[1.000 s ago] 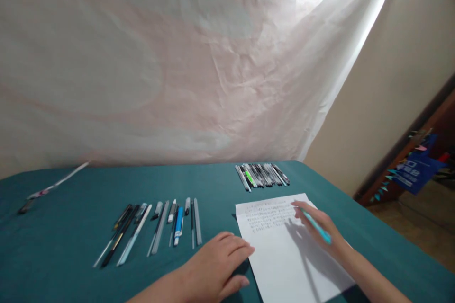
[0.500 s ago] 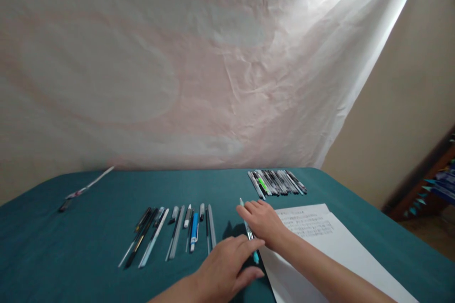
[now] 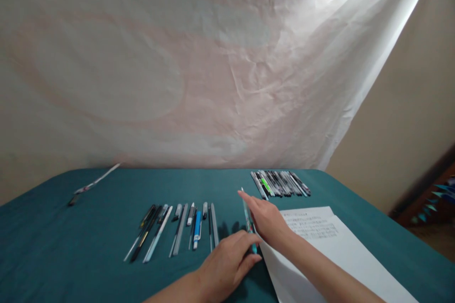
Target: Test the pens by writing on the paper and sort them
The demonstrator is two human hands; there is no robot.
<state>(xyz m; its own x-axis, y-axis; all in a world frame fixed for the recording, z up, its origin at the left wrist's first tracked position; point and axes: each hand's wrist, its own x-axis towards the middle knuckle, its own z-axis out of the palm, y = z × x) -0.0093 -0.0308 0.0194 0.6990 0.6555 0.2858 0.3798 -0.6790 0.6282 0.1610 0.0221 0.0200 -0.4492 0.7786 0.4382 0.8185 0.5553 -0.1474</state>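
Note:
A slim pen [image 3: 246,215] with a clear barrel and light-teal ends is held slanting above the green cloth, its tip pointing away from me. My left hand [image 3: 232,258] pinches the near end between thumb and fingers. Along the pen's right side lies my right hand [image 3: 267,218], fingers together and the index finger reaching close to the tip; its thumb is hidden. Under my right forearm is a white sheet of paper [image 3: 350,255] with handwritten lines near its top.
Left of my hands lie pen parts in small groups, with a blue pen [image 3: 197,229] among them. A tight row of many pens [image 3: 284,183] sits at the back right. A thin white strip [image 3: 97,182] lies far left. A pale curtain [image 3: 213,80] hangs behind the table.
My left hand has closed its thumb and fingers on the pen's near end. My right fingers have straightened along the pen, and the view has shifted slightly left.

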